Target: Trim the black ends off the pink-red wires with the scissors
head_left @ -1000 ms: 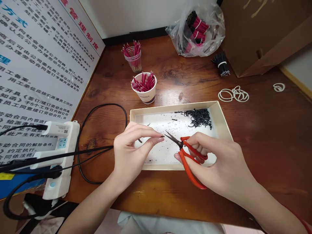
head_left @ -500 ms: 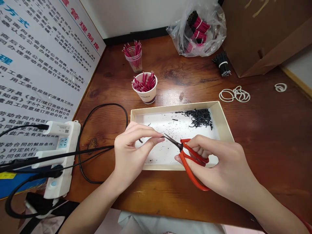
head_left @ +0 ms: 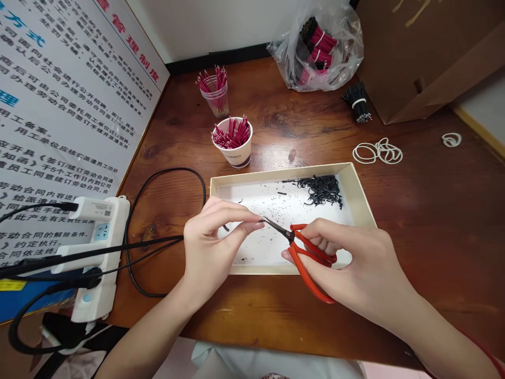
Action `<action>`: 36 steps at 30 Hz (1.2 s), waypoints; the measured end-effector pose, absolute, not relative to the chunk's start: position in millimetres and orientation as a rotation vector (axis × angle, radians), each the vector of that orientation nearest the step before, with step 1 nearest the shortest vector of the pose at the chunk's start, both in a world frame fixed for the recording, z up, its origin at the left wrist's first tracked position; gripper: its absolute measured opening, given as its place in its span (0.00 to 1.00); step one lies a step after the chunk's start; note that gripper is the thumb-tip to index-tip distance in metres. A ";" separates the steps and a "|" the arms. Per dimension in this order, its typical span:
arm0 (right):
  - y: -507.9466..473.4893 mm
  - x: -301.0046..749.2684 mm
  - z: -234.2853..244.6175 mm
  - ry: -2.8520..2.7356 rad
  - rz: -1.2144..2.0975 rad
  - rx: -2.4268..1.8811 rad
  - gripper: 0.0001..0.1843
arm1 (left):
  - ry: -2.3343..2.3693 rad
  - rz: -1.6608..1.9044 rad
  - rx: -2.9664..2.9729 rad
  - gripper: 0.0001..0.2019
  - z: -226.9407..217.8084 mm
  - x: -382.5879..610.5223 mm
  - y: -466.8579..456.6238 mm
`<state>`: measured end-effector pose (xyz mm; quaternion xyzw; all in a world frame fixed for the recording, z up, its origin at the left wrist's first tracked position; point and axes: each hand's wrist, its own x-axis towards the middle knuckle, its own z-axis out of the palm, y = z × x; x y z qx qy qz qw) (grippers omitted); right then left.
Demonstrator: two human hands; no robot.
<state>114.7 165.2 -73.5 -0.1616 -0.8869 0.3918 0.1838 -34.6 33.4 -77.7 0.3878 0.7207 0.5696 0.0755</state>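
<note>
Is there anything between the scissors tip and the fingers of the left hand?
Nothing visible: the blades of the red-handled scissors, held in the right hand, reach the fingertips of the left hand, above the cardboard tray.

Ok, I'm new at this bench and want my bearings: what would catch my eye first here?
The red-handled scissors stand out most, held in the right hand at the front of the bench, their tips almost at the fingertips of the left hand. Under them lies a white tray, with a heap of short black wires at its far end. Beyond the tray, a paper cup bristles with red wires.
</note>
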 end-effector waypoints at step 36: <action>164.4 118.1 -75.6 -2.511 1.016 -0.483 0.11 | 2.153 1.704 1.151 0.11 -78.8 -34.3 31.8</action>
